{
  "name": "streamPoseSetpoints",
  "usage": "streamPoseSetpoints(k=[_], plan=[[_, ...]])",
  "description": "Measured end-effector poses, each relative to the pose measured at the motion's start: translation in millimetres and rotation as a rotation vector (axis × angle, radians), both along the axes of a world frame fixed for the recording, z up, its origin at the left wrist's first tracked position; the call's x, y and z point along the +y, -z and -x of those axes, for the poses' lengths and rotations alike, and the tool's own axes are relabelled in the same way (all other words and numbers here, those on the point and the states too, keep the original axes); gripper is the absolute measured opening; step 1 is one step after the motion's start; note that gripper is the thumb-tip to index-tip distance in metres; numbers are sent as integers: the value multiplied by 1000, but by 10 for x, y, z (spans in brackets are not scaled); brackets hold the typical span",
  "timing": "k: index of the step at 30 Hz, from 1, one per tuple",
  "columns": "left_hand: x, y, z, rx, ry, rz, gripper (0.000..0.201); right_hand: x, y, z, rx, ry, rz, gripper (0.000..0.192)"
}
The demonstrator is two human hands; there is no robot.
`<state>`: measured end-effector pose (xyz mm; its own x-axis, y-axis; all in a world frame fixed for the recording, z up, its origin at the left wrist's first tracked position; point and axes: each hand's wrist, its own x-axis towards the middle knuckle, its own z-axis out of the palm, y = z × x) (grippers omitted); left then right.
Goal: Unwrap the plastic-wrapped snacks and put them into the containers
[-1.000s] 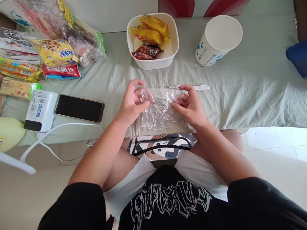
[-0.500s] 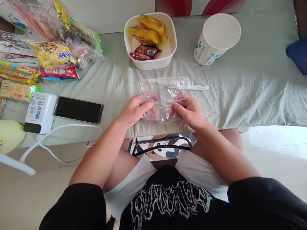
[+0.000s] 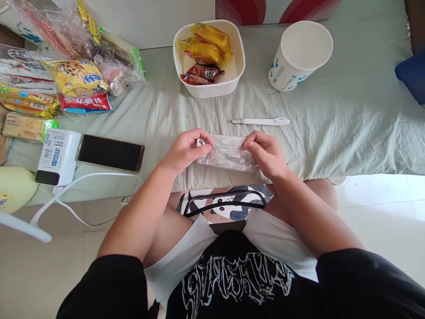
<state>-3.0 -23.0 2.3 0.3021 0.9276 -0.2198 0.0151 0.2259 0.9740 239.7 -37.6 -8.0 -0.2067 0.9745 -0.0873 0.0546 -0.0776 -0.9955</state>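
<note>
A crumpled clear plastic bag [image 3: 227,153] lies folded into a narrow strip on the pale green sheet [image 3: 348,124], near its front edge. My left hand [image 3: 186,150] pinches the strip's left end. At the right end my right hand [image 3: 265,153] grips it the same way. Just beyond the bag lies a slim white pen-like tool [image 3: 260,121], touching neither hand.
A white square bowl [image 3: 236,73] with several wrapped snacks stands at the back, a white paper cup [image 3: 300,55] to its right. Snack packets [image 3: 75,75] pile at the left, with a black phone [image 3: 110,153], a white charger box [image 3: 56,156] and its cable [image 3: 83,179].
The bag was spread flat between my hands; both hands have since folded it over toward me into a narrow strip and now hold its ends.
</note>
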Motion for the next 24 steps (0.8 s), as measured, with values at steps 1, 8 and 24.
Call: streamPoseSetpoints(k=[1,8,24], plan=[[-5,15,0,21,11,-25,20,4,13,10,-13,14,8,32],[56,221,8,130,-340,-319,35,49,145,67,185,199,84,34],[-257,37,-381,99,-10,-174,42,-140,8,189,-11,227,-131,45]])
